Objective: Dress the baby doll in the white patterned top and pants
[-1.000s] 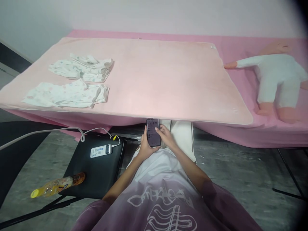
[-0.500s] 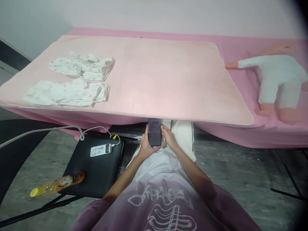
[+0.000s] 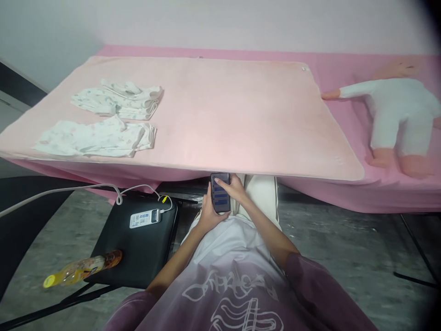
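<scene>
Here, by the mat (image 3: 241,119) edge, with open floor (image 3: 320,248) beside us, our left hand (image 3: 209,214) grips the phone (image 3: 221,202), and our right hand (image 3: 236,188), whose hold we can't tell, lays its thumb over it.

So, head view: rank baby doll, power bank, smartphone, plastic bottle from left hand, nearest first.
1. Smartphone, in the left hand.
2. Power bank, left, on black seat.
3. Plastic bottle, farther left.
4. Baby doll, far right.

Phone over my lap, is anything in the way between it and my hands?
Nothing visible. Your left hand holds the phone; your right hand has its thumb over it. The pale pink mat lies beyond the phone's top, not between.
</scene>
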Demonstrator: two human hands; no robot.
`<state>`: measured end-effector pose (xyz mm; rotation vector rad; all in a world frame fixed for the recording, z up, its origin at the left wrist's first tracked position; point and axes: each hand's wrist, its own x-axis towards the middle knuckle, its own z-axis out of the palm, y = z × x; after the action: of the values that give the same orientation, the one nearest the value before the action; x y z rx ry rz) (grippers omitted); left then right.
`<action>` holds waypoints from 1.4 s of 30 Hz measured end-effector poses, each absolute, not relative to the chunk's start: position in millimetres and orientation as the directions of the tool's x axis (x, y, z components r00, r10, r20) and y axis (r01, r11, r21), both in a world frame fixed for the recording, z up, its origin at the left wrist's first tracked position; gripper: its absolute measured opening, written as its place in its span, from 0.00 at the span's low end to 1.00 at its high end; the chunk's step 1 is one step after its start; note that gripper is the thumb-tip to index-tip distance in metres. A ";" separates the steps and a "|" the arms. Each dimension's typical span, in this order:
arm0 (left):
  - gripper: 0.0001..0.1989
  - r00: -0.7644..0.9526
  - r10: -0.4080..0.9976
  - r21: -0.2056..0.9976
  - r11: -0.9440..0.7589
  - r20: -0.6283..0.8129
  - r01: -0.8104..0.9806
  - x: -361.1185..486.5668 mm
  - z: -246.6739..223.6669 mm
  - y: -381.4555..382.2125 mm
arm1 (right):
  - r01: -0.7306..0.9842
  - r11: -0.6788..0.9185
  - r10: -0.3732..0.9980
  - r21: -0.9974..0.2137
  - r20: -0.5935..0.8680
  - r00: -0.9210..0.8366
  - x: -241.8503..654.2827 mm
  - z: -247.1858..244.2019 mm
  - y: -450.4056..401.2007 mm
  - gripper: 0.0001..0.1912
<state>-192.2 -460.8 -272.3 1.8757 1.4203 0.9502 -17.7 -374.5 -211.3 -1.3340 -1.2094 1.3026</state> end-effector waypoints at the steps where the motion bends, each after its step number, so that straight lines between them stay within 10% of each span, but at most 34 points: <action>1: 0.77 0.174 0.966 0.795 -0.254 0.189 0.550 -192.2 -272.1 -461.1 | 0.076 -0.137 0.991 -0.988 -0.137 0.004 -20.1 -209.0 -376.0 0.26; 42: 0.78 0.220 0.967 0.776 -0.235 0.127 0.586 -190.2 -256.7 -456.7 | 0.201 -0.144 0.972 -0.969 -0.101 0.212 -32.1 -208.8 -376.1 0.26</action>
<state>-190.2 -456.7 -256.7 1.9087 1.4294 0.8355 -32.1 -376.1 -208.8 -1.5483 -1.1484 1.0352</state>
